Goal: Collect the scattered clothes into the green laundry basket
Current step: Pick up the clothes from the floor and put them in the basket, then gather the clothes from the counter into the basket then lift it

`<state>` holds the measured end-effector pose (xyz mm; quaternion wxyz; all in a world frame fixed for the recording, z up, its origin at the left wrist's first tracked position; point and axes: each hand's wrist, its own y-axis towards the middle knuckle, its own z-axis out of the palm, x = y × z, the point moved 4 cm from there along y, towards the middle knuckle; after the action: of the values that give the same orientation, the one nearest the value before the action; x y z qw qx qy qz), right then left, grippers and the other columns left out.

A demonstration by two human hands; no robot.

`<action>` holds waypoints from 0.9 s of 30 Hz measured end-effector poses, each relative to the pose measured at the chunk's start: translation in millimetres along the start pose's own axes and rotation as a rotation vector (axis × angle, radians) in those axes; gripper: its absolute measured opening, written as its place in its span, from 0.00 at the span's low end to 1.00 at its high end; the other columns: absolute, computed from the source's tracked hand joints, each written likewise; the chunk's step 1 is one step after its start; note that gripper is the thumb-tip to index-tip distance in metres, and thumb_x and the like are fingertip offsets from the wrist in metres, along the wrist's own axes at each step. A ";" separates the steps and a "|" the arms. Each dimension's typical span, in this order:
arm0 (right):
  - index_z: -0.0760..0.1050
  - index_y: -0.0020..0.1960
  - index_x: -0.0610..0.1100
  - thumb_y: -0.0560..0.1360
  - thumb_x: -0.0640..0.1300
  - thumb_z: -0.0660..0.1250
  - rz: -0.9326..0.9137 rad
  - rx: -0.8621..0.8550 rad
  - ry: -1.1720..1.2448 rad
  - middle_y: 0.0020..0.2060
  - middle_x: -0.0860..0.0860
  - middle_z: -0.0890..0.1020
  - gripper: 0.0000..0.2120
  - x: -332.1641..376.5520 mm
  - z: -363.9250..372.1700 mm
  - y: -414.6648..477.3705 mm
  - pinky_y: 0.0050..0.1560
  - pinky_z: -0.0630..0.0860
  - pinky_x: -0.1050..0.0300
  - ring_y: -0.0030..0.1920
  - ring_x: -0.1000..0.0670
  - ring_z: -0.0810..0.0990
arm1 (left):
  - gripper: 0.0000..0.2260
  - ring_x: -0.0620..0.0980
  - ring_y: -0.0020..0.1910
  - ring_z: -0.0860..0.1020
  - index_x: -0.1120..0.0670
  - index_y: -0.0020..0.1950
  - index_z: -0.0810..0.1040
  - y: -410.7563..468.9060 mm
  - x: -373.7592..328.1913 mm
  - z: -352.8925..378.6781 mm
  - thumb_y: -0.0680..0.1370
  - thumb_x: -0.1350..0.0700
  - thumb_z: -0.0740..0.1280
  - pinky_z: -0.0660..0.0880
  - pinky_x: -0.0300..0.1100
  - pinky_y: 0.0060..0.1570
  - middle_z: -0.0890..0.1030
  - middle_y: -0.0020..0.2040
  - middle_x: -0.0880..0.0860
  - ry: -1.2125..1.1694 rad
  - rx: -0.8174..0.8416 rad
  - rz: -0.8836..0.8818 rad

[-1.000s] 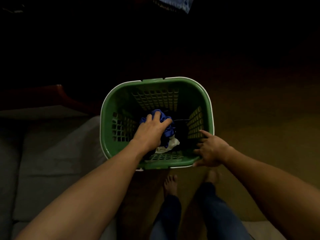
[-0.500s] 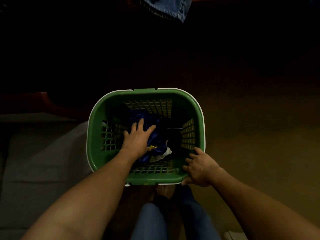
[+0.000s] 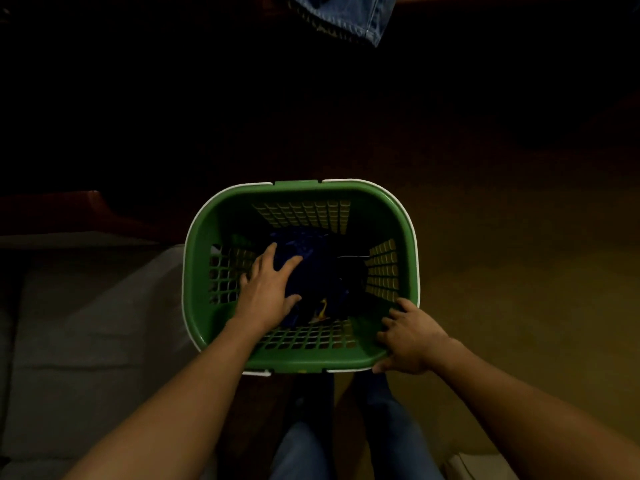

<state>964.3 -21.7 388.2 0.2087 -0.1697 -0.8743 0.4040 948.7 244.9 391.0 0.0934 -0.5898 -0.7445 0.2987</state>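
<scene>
- The blue cloth point(image 3: 313, 261) lies bunched in the bottom of the basket point(image 3: 298, 184), with a scrap of yellow print near the front wall; it is dark down there, so I cannot tell whether other pieces lie under it
- It looks soft, light and limp: it should crumple under a palm and hang from any pinch, so a handful of the bunched middle is the place to take it
- The basket is stiff lattice plastic, best held by the rim
- The left hand point(image 3: 268, 292) is down inside, palm on the cloth, fingers straight and spread, gripping nothing; its forearm slants in over the near wall
- The right hand point(image 3: 412, 336) grips the near right corner of the rim, fingers curled inside, thumb outside
- Jeans point(image 3: 346, 19) lie at the top edge, well apart from the basket, seemingly not yet collected
</scene>
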 end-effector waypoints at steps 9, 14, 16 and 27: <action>0.73 0.66 0.57 0.80 0.47 0.65 0.817 -1.006 1.468 0.65 0.52 0.74 0.15 -58.4 -31.6 -34.7 0.60 0.79 0.45 0.64 0.50 0.75 | 0.27 0.62 0.77 0.62 0.52 0.75 0.70 -27.4 122.0 -46.1 0.77 0.61 0.72 0.62 0.52 0.75 0.57 0.80 0.60 -0.492 -0.381 -0.419; 0.65 0.75 0.55 0.83 0.61 0.54 0.699 -0.634 2.103 0.69 0.45 0.73 0.23 -71.7 -32.4 -18.7 0.55 0.78 0.38 0.63 0.42 0.75 | 0.28 0.60 0.65 0.76 0.50 0.78 0.63 -11.4 156.2 -45.0 0.81 0.48 0.69 0.73 0.53 0.64 0.73 0.70 0.58 -1.059 -0.204 -0.649; 0.69 0.71 0.55 0.83 0.64 0.48 0.605 -0.506 2.112 0.59 0.46 0.76 0.23 -72.3 -36.4 -16.4 0.48 0.78 0.40 0.57 0.44 0.77 | 0.31 0.63 0.65 0.77 0.48 0.74 0.70 -4.9 166.4 -34.8 0.77 0.31 0.63 0.74 0.61 0.64 0.79 0.67 0.58 -1.198 -0.045 -0.645; 0.71 0.70 0.59 0.78 0.71 0.48 0.642 -0.414 2.042 0.63 0.37 0.75 0.28 -56.9 -69.3 -155.7 0.56 0.78 0.30 0.61 0.35 0.78 | 0.33 0.60 0.60 0.76 0.40 0.75 0.67 -80.0 109.2 -138.0 0.77 0.26 0.44 0.76 0.59 0.50 0.75 0.65 0.57 -1.326 0.217 -0.642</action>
<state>1027.8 -100.0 536.9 0.6886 -0.6774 -0.2545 -0.0468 919.4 383.0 523.1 -0.2351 -0.0268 -0.7467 0.6217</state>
